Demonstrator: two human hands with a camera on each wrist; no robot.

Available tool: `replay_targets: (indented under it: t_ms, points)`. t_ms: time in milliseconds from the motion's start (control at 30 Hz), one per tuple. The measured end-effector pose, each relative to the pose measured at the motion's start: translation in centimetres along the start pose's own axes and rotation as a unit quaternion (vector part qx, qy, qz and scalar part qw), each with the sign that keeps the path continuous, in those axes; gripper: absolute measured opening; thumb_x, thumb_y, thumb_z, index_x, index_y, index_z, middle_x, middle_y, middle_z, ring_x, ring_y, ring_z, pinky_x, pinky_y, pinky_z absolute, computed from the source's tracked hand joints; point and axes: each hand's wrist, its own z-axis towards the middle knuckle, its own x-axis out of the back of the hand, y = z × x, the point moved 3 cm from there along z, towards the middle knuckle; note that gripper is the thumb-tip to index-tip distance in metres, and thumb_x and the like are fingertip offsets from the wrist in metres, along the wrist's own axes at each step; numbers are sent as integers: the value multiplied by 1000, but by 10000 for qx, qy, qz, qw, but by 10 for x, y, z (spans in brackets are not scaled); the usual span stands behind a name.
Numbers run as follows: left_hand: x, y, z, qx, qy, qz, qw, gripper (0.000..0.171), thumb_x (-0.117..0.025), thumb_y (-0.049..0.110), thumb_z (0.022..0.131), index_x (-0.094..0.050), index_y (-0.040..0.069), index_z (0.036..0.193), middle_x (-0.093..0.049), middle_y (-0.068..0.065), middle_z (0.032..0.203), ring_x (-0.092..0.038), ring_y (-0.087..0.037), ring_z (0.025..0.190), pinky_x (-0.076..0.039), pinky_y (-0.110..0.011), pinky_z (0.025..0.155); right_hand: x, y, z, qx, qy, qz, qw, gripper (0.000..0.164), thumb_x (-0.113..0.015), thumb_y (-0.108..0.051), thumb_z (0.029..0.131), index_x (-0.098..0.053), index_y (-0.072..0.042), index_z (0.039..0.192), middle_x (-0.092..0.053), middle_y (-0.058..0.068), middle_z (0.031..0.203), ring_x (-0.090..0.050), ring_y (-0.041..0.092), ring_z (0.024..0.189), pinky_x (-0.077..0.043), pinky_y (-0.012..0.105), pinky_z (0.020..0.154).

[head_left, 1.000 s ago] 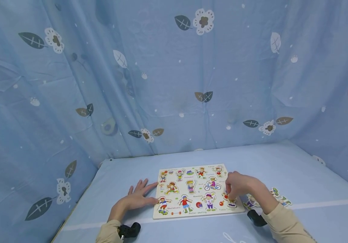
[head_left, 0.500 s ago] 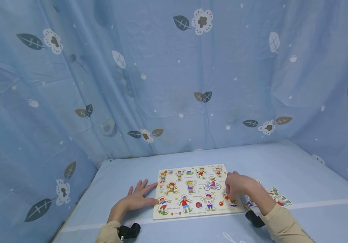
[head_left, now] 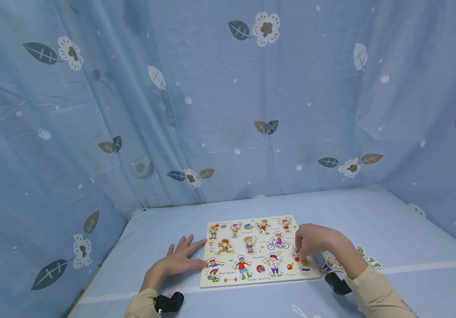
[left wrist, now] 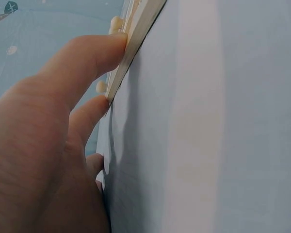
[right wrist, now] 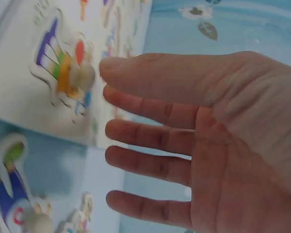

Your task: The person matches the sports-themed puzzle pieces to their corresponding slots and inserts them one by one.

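Observation:
A pale wooden knob puzzle board [head_left: 239, 253] printed with sports figures lies on the cloth, with several figure pieces in its recesses. My left hand [head_left: 178, 259] spreads its fingers at the board's left side, thumb and index fingertip touching its edge. Over the lower right corner is my right hand [head_left: 316, 242]. In the right wrist view its thumb and fingers stretch straight, with nothing between them. Just off the thumb tip, a table tennis piece [right wrist: 63, 73] with a round wooden knob [right wrist: 82, 77] lies in its recess.
Loose puzzle pieces [head_left: 332, 263] lie right of the board, partly behind the right forearm; one in purple trousers [right wrist: 14, 194] shows close up. A black wrist camera [head_left: 170, 302] sits on the left wrist. Blue patterned curtain [head_left: 228, 110] hangs behind the table.
The right hand shifts slightly at the board's lower right corner, and more of the table tennis piece shows beneath it. The left hand and the board stay where they were.

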Motion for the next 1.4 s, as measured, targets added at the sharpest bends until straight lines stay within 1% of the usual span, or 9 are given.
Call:
replay_targets:
  t_ms: [133, 267, 500, 667, 800, 1033, 1133, 1267, 1400]
  points:
    - [-1, 1, 0, 65, -2, 61, 10000, 82, -69, 58, 81, -43, 24, 151, -18, -21, 163, -3, -45, 150, 2, -68, 116, 9, 7, 1, 26, 73, 75, 9999, 20, -82, -13, 78, -68, -13, 92, -62, 1, 97, -55, 19, 85, -51, 42, 77]
    - [0, 3, -1, 141, 26, 95, 9999, 83, -69, 59, 80, -43, 23, 150, -20, -22, 162, -4, -45, 150, 2, -68, 116, 18, 14, -1, 64, 192, 82, 9998, 24, -81, -13, 79, -70, -12, 101, -65, 4, 109, -59, 22, 95, -53, 48, 85]
    - [0, 3, 0, 165, 65, 99, 9998, 83, -69, 59, 80, -44, 22, 150, -20, -22, 162, -4, -45, 150, 1, -68, 116, 33, 26, -4, 108, 415, 187, 9989, 30, -79, -9, 81, -68, -6, 109, -66, 11, 113, -60, 32, 104, -53, 53, 89]
    - [0, 2, 1, 166, 76, 123, 9998, 84, -69, 60, 79, -44, 22, 150, -20, -22, 162, -5, -46, 150, 1, -68, 116, 39, 37, -4, 121, 508, 146, 9985, 29, -77, -8, 82, -68, -3, 109, -66, 14, 111, -61, 31, 101, -54, 51, 87]
    - [-1, 1, 1, 153, 63, 142, 9998, 83, -69, 60, 79, -44, 23, 150, -20, -21, 162, -4, -45, 150, 1, -69, 115, 43, 53, -5, 15, 556, 148, 9983, 29, -76, -7, 82, -67, 0, 109, -66, 17, 109, -61, 30, 97, -55, 51, 85]
    - [-1, 0, 2, 197, 47, 171, 9996, 83, -68, 60, 79, -44, 23, 150, -20, -21, 162, -5, -45, 150, 1, -69, 115, 48, 78, -7, -129, 679, 177, 9974, 28, -74, -4, 83, -66, 2, 109, -65, 20, 108, -61, 34, 97, -54, 54, 85]
    - [-1, 1, 1, 196, 46, 165, 9997, 83, -68, 61, 80, -44, 24, 150, -20, -21, 162, -5, -45, 150, 1, -68, 116, 46, 81, -7, -254, 561, 262, 9978, 27, -74, -5, 84, -66, 1, 109, -65, 20, 107, -60, 33, 96, -54, 53, 84]
    - [-1, 1, 1, 191, 18, 146, 9997, 83, -68, 60, 80, -44, 24, 150, -20, -20, 162, -4, -45, 150, 1, -68, 116, 38, 80, -5, -413, 321, 259, 9983, 24, -74, -6, 83, -67, -1, 106, -64, 15, 103, -59, 29, 92, -53, 52, 82]
    - [0, 1, 2, 199, -15, 120, 9997, 83, -69, 60, 80, -44, 24, 150, -19, -20, 163, -3, -45, 150, 1, -68, 116, 30, 80, -1, -460, 141, 151, 9987, 15, -72, -4, 83, -68, -3, 97, -63, 9, 94, -58, 24, 85, -53, 47, 78]
